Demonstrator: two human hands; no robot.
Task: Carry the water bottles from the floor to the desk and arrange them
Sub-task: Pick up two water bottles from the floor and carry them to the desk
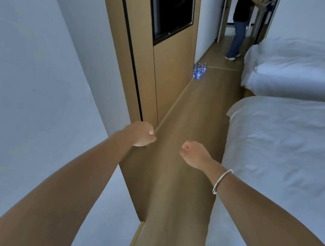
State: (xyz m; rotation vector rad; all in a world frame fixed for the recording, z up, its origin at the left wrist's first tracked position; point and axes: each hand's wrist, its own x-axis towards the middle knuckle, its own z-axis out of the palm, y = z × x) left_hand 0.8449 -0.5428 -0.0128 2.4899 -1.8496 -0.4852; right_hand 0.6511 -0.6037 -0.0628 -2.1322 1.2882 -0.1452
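Several small water bottles (199, 71) with blue labels stand in a cluster on the wooden floor, far ahead beside the wall panel. My left hand (141, 133) is held out in front of me with its fingers curled into a fist, holding nothing. My right hand (193, 154) is also curled into a fist and empty, with a silver bangle on its wrist. Both hands are far from the bottles. No desk is in view.
A narrow wooden floor aisle (185, 125) runs between a wooden wall panel with a dark screen (170, 10) on the left and two white beds (285, 154) on the right. A person (239, 25) stands at the far end near a doorway.
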